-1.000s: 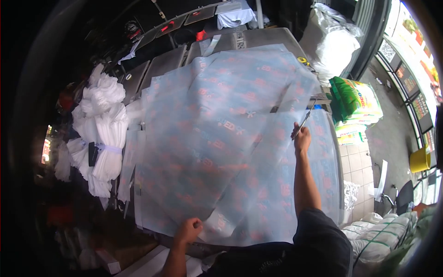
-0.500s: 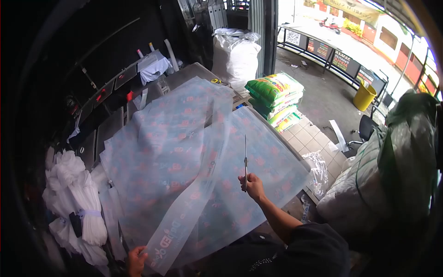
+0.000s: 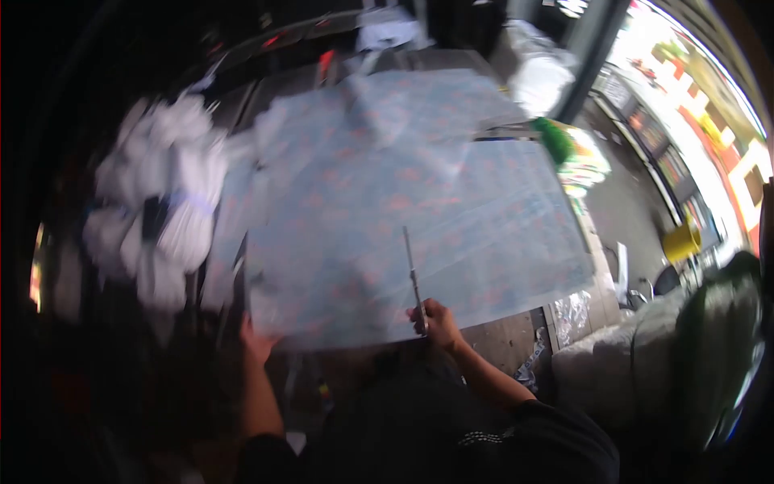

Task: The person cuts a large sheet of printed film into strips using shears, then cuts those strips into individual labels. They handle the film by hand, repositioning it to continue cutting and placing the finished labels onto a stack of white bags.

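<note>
My right hand (image 3: 438,323) is closed round the handles of a pair of scissors (image 3: 412,278), blades pointing up and away. Below them lie wide, translucent plastic-like sheets (image 3: 363,242) with rows of faint red print, spread in layers over the table. At the front left corner of the sheets is my left hand (image 3: 260,343), smeared by motion. A thin dark edge (image 3: 240,262) rises beside it, too blurred to name. Whether the left fingers grip anything cannot be made out.
White bundled fabric or plastic (image 3: 173,202) stands at the left. Green and white sacks (image 3: 576,157) are stacked beyond the right edge, with a large white sack (image 3: 536,68) behind. A bulky pale bundle (image 3: 613,363) is close on the right. A yellow bin (image 3: 682,241) stands farther off.
The view has swung left. The printed strip held by my left hand no longer lies across the sheets. My right hand keeps the scissors; the far sheets lie differently.
</note>
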Motion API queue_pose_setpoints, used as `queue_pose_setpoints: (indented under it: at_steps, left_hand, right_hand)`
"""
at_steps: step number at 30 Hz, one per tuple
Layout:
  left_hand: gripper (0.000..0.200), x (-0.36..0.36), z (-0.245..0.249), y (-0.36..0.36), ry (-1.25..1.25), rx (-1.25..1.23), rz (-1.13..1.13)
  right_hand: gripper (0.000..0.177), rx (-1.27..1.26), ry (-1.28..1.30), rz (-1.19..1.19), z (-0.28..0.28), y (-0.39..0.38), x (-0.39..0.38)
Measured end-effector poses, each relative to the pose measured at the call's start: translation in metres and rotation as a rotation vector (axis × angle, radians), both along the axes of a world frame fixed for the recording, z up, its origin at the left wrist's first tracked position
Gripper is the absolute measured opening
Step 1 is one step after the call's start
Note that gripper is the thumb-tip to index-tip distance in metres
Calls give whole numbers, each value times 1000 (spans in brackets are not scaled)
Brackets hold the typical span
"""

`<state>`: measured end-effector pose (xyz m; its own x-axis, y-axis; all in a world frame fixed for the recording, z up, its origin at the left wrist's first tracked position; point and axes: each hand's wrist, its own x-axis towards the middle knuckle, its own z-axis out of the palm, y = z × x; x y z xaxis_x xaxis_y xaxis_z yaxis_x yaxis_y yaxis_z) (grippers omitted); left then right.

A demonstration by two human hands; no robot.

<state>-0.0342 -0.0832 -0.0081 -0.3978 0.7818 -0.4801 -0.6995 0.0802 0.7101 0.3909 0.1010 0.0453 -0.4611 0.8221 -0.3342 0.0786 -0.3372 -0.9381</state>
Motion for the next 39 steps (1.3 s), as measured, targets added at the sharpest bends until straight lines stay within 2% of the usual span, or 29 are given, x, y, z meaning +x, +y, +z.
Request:
queue_pose_setpoints:
  at_steps: [2,4,6,8,9,10,11,13,16,20,22,25,28,39]
  left_hand:
    - [64,6,-11,-14,-212,91,34]
    - [67,20,-8,-22,-214,307,13]
    - [67,35,-20,-21,-252,314,152]
    - [65,64,-26,-6,-135,255,253]
    - [61,88,-27,11,-140,207,280]
    - [56,105,-28,30,-145,163,298]
    - [56,112,-31,44,-150,160,294]
    - [39,123,-41,65,-150,97,260]
    - [27,138,-33,86,-61,-52,273]
    - [19,139,-48,93,33,-219,265]
    - [18,144,-48,94,14,-217,276]
    - [17,146,-42,91,-8,-179,280]
    - [18,147,-36,90,-9,-178,273]
    - [21,145,-36,84,76,-279,243]
  right_hand:
    - [26,65,-58,74,-3,-16,-14]
    - [26,24,-96,175,-5,-32,-22]
    - [27,51,-183,294,-5,-46,-28]
    - [38,-104,-119,390,-19,-60,-27]
    - [46,-115,-147,477,-8,-68,-27]
    - [46,-114,-151,476,-11,-76,-29]
    - [49,-224,-105,565,-16,-88,-25]
    - [57,-388,-54,684,-16,-103,-24]
    - [59,-422,-80,729,-32,-108,-31]
    - [58,-447,-104,558,-27,-107,-62]
    - [59,-286,-98,511,-20,-100,-79]
    - [58,-216,-168,436,-33,-98,-100]
    - [57,-272,-160,371,-42,-100,-111]
    - [48,-204,-186,408,-27,-91,-103]
